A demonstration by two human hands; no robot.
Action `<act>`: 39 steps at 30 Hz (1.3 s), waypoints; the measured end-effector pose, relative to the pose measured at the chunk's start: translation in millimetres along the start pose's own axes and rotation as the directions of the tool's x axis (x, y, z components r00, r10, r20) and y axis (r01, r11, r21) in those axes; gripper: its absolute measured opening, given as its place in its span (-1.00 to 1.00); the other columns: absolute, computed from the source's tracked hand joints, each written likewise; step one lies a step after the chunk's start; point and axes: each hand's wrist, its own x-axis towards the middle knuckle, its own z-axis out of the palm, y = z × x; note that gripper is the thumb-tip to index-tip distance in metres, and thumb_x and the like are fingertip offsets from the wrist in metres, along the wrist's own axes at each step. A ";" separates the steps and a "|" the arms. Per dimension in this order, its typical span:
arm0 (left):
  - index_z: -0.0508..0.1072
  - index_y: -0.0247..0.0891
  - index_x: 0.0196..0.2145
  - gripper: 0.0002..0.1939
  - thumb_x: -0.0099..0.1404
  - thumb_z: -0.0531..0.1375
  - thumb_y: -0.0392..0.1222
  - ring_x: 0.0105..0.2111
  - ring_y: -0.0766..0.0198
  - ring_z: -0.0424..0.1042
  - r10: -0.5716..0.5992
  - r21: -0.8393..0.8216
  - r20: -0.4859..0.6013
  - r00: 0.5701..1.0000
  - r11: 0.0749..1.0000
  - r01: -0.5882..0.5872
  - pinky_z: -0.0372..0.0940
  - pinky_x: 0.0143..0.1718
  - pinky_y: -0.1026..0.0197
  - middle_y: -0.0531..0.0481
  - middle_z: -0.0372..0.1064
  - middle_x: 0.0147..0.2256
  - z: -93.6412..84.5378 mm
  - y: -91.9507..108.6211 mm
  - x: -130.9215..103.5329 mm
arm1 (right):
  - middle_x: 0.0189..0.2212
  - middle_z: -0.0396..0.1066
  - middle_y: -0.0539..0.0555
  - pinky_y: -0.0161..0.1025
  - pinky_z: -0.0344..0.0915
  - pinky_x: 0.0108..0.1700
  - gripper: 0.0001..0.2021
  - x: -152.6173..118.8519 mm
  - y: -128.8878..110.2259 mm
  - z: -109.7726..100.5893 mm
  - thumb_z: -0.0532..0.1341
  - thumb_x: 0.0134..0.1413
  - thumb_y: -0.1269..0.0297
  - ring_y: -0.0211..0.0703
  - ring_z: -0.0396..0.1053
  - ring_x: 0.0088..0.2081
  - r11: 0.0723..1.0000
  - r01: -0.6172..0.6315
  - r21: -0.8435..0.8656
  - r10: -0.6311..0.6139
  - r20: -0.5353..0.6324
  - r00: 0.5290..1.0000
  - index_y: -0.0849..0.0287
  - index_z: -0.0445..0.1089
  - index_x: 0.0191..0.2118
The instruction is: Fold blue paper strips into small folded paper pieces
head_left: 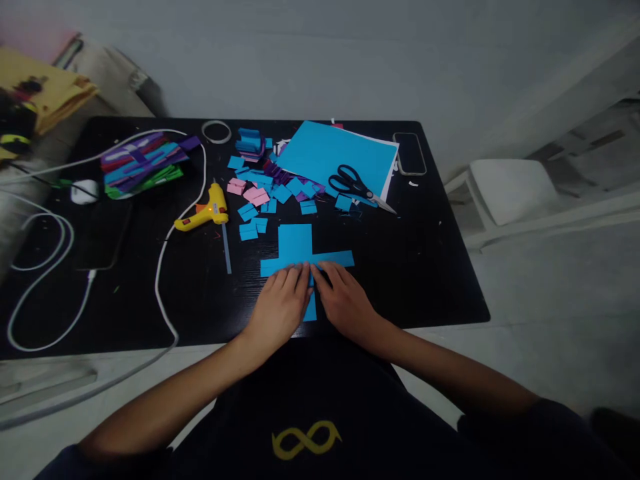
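A blue paper cross lay at the lower centre of the frame, near the front edge of the black worktop. Its broad upper arm and two side arms showed plainly, while the hands partly covered its middle and narrower lower arm. The left hand came in from the lower left and the right hand from the lower right, their fingertips nearly meeting on the paper. Both were palm down, with the fingers close together and bent onto the cross; whether either pinched an edge, I could not tell.

Above the cross were scattered small folded blue pieces and a few pink pieces. Left of these lay a yellow glue gun, a thin grey-blue strip just below it. Black-handled scissors rested partly on a large blue sheet at the upper centre, their tips pointing lower right past its edge. A phone was right of the sheet. Farther left were bundled coloured strips, a tape ring and a looping white cable.
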 end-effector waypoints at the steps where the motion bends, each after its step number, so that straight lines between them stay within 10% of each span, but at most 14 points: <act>1: 0.38 -0.49 0.26 -0.55 0.56 0.03 -0.18 0.07 -0.08 0.46 -0.002 0.001 -0.002 1.000 1.000 0.002 0.40 0.02 -0.04 -0.38 0.47 0.10 0.2 0.3 0.1 | 0.24 0.36 0.43 0.11 0.36 0.30 -0.52 -0.6 -0.4 1.3 0.01 0.39 0.52 0.21 0.30 0.27 1.000 -0.005 0.006 0.005 0.000 1.000 0.48 0.26 0.35; 28: 0.33 -0.32 0.36 -0.44 0.55 0.04 0.01 0.02 -0.19 0.45 -0.148 0.070 0.060 0.987 0.987 0.143 0.39 0.01 -0.16 -0.40 0.41 0.12 -13.6 -24.4 -29.6 | 0.30 0.29 0.44 0.18 0.33 0.31 -0.47 3.1 -14.4 -6.4 0.04 0.37 0.43 0.27 0.24 0.34 0.992 -0.120 0.040 0.119 0.039 0.992 0.45 0.19 0.39; 39: 0.39 -0.37 0.32 -0.43 0.55 0.03 0.03 0.00 -0.20 0.46 -0.161 0.032 0.068 0.985 0.987 0.159 0.38 0.01 -0.19 -0.42 0.44 0.06 -19.9 -22.1 -23.2 | 0.30 0.30 0.45 0.18 0.31 0.33 -0.40 -21.6 9.1 -13.8 0.08 0.45 0.04 0.26 0.28 0.34 0.963 -0.266 0.039 0.268 -0.037 0.963 0.44 0.24 0.36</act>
